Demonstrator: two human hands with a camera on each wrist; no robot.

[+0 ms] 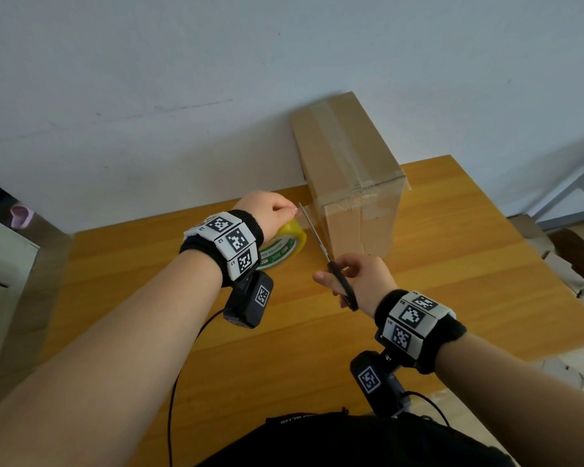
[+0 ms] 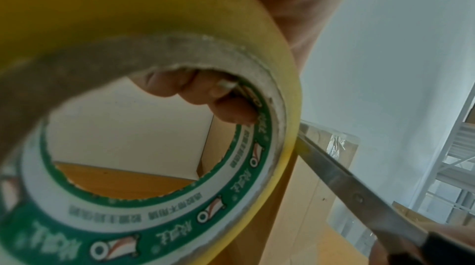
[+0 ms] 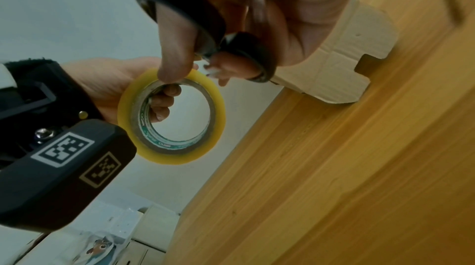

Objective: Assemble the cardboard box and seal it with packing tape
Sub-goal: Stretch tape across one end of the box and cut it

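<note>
The cardboard box (image 1: 348,173) stands upright on end at the far side of the wooden table (image 1: 452,281), close to the white wall (image 1: 182,79). Clear packing tape runs along its top seam and down the face towards the camera. A stretched strip of clear tape (image 1: 312,214) spans from the upper part of that face to the tape roll (image 1: 289,246).

The roll, yellowish with a green-and-white printed core, is held above the table, left of the box. The left hand (image 1: 267,210) grips it: fingers (image 2: 205,92) curl through the core, as the left wrist view shows, while the rest of the hand closes over the outer rim.

The scissors (image 1: 331,261) have black handles and steel blades. The blades (image 2: 342,176) point up and away from the person, meeting the taut strip just beside the roll; whether they are parted or closed cannot be told. The right hand (image 1: 358,281) holds the scissors, thumb through one handle loop and fingers curled through the other, as the right wrist view shows.

A flat cardboard piece (image 3: 342,62) with cut-out notches lies beyond the table's right edge.
</note>
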